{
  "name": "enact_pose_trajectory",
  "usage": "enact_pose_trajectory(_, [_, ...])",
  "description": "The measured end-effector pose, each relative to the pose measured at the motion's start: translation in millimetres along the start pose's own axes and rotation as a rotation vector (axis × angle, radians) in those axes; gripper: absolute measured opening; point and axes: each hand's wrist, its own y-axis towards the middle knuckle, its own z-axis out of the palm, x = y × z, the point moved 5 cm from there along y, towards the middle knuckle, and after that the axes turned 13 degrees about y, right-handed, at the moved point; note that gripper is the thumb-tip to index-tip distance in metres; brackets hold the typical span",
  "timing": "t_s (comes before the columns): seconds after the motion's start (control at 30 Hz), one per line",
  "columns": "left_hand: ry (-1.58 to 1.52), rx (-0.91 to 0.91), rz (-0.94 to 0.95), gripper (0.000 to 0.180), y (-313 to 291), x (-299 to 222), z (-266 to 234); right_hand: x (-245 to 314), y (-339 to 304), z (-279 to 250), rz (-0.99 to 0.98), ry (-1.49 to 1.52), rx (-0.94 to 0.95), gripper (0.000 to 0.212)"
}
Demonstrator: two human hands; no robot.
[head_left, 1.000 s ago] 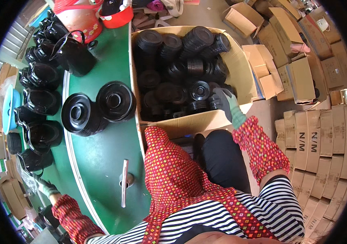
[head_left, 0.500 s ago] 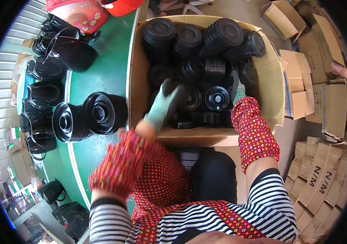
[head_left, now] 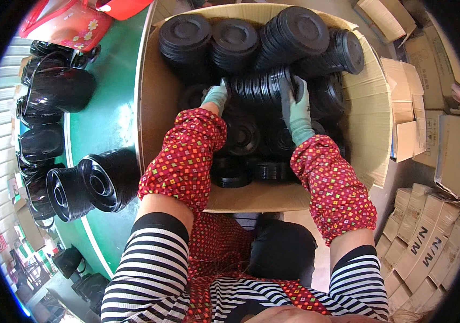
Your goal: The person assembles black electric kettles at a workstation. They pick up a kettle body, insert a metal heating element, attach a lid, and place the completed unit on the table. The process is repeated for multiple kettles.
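Both my gloved hands are inside a large cardboard box [head_left: 265, 203] filled with black round plastic parts that look like lids or bases. A sideways stack of black lids [head_left: 257, 86] lies between my hands. My left hand [head_left: 217, 96] is closed at its left end, the fingertips partly hidden. Pressed against the right end is my right hand [head_left: 297, 107], its fingers along the last lid. Beyond it stand tall stacks of the same lids [head_left: 234, 36]. Nearer me, more lids [head_left: 241, 134] lie lower in the box.
A green table [head_left: 114, 102] runs along the left, carrying two tilted stacks of black lids [head_left: 106, 180] and a row of glossy black kettle-like bodies [head_left: 60, 90]. A red flowered container [head_left: 74, 27] sits at its far end. Cardboard boxes [head_left: 418, 237] are piled on the right.
My left hand has moved deeper into the box to the stack's left end. My right hand has come left onto its other end. The whole view has shifted.
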Motion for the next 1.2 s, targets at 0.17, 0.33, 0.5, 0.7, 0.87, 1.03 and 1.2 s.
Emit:
enact_pose_trajectory(0.17, [-0.548,-0.121,0.204,0.090,-68.4,-21.4,-1.4,-13.7,22.4,-27.7,0.395,0.402,-0.059,0.055])
enact_pose_trajectory(0.33, [-0.894,0.114,0.134,0.102,-33.0,3.7,11.5,2.4,4.0,3.0,0.709,0.813,0.189,0.059])
enact_pose_trajectory(0.5, [-0.983,0.264,0.100,0.105,-69.9,8.1,16.9,24.9,1.8,-15.5,-0.033,0.210,0.677,0.102])
enact_pose_trajectory(0.7, [-0.791,0.237,0.331,0.083,-61.5,2.8,9.9,-14.3,10.4,-22.3,0.032,0.393,0.736,0.095])
enact_pose_trajectory(0.87, [-1.091,0.441,0.235,0.046,-110.9,5.3,-5.1,42.7,-19.7,-32.2,0.437,0.820,0.646,0.094])
enact_pose_trajectory(1.03, [-1.178,0.367,0.243,0.048,-244.0,-2.7,-74.9,101.2,-27.1,-78.9,-0.229,-0.024,0.538,0.098])
enact_pose_trajectory(1.2, [-0.886,-0.030,0.545,0.053,-335.3,62.8,-110.9,213.6,-114.7,-122.6,-0.810,-0.773,0.384,0.072])
